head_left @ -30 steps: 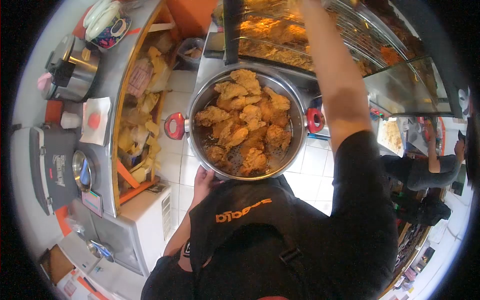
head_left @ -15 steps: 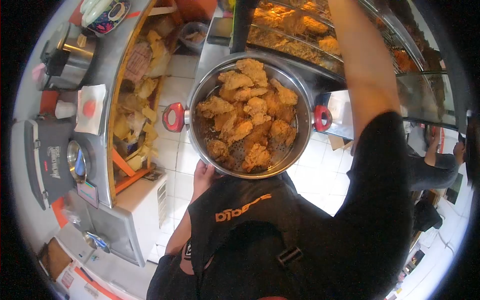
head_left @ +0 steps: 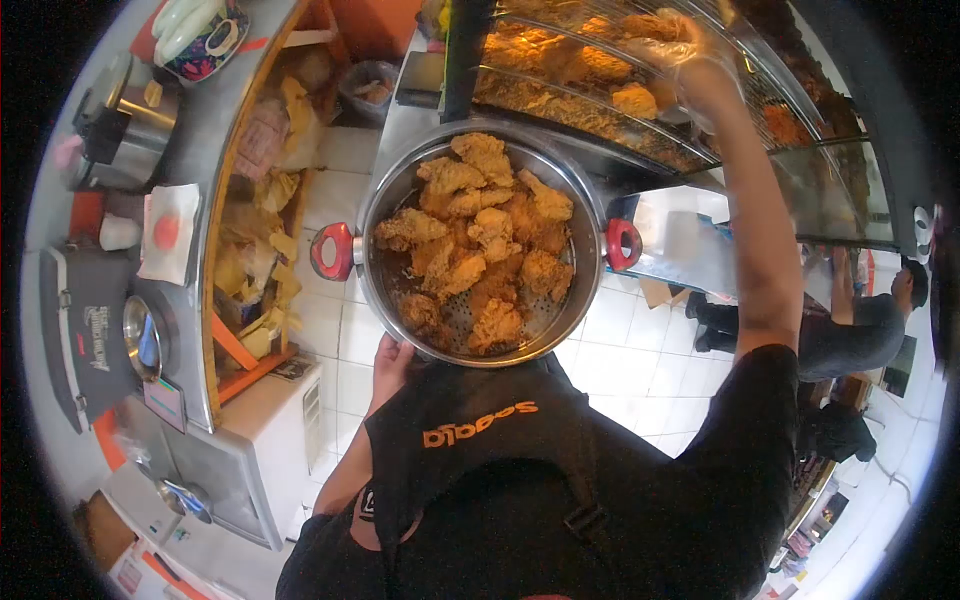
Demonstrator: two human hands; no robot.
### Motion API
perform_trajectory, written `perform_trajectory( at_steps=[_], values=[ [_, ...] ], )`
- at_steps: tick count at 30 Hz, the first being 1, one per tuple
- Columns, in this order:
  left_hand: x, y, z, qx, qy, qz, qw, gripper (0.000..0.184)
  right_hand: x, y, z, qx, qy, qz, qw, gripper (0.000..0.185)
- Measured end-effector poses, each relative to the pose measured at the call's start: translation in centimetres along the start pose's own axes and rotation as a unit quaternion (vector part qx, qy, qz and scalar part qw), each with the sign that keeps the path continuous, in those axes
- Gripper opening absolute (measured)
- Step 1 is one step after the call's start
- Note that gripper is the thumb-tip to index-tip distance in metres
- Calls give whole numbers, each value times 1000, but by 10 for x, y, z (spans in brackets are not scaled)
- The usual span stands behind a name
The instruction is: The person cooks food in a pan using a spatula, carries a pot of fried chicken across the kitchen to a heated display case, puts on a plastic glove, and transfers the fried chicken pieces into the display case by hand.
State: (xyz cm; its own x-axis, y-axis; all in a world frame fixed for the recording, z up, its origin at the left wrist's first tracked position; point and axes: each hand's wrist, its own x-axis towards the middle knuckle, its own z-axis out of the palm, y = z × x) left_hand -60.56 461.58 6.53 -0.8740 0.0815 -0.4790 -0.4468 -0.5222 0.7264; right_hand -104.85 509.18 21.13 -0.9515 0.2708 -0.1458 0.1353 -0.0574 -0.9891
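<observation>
The right hand (head_left: 702,78) reaches into the lit display case (head_left: 460,60), wrapped in what looks like a clear plastic glove; motion blur and glare smear its fingers, so whether they pinch a piece or stand spread cannot be told. Pieces on the case's wire racks merge into an orange glow, and the case's top is cut off by the frame. The left hand (head_left: 391,364) is at the lower left of the steel pot (head_left: 586,232), its fingertips lost under the pot's side; how firmly it grips is unclear. The pot's underside and whatever else may bear it are hidden. At the right, a co-worker (head_left: 858,335) in dark clothes appears small and warped by the lens.

The pot is in front of the person's chest, just below the case, its near rim overlapping the black apron (head_left: 480,430). Its mouth faces up to the camera, and the line through its two red handles (head_left: 622,245) runs crosswise before the body. Inside, fried chicken (head_left: 490,240) heaps over a perforated base; one drumstick (head_left: 547,198) near the right wall slants, narrow end toward the upper left.
</observation>
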Motion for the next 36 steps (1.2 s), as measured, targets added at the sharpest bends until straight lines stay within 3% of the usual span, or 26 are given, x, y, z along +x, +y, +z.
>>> perform_trajectory(
  at_steps=[12,21,24,29,32,33,34,36],
  values=[
    [0,6,9,4,48,-31,998,42,57,-6,9,62,1,-24,998,35],
    [-2,12,18,-12,52,-28,998,42,126,24,23,185,-8,-49,982,35],
    [-4,13,13,18,41,-37,998,44,48,-3,87,-52,5,-25,998,26],
    [0,12,11,11,23,-17,1000,49,-26,-7,50,-207,-32,-72,975,31],
    [0,11,6,13,20,-13,1000,51,-187,-28,126,-432,89,-353,825,32],
    [0,11,7,12,21,-16,1000,52,-212,-28,138,-506,85,-411,754,33],
    [-1,11,7,-9,16,-20,1000,49,-221,1,135,-550,-10,-430,716,36],
    [1,8,6,-8,10,5,1000,46,-245,35,151,-578,-142,-230,770,40]
  ],
)
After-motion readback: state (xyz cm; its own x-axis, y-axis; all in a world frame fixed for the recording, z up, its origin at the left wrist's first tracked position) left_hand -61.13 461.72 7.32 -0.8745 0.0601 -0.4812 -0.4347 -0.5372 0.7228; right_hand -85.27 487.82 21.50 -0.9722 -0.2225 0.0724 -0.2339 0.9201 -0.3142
